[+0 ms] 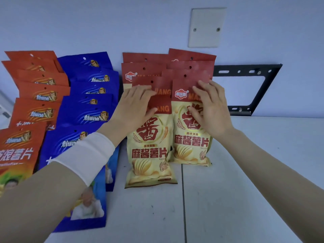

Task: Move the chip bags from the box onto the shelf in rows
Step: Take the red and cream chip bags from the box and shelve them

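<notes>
Chip bags stand in rows on a white shelf against the wall. Orange bags fill the far left row, blue bags the row beside it. Two rows of cream bags with dark red tops stand in the middle. My left hand rests with straight fingers on the top of the front cream bag of the left row. My right hand touches the top of the front cream bag of the right row with its fingers spread. The box is out of view.
A black metal bracket leans on the wall at the right, behind bare shelf surface. A cream blank wall plate is fixed above the bags. A seam runs front to back across the shelf. A white wristband wraps my left forearm.
</notes>
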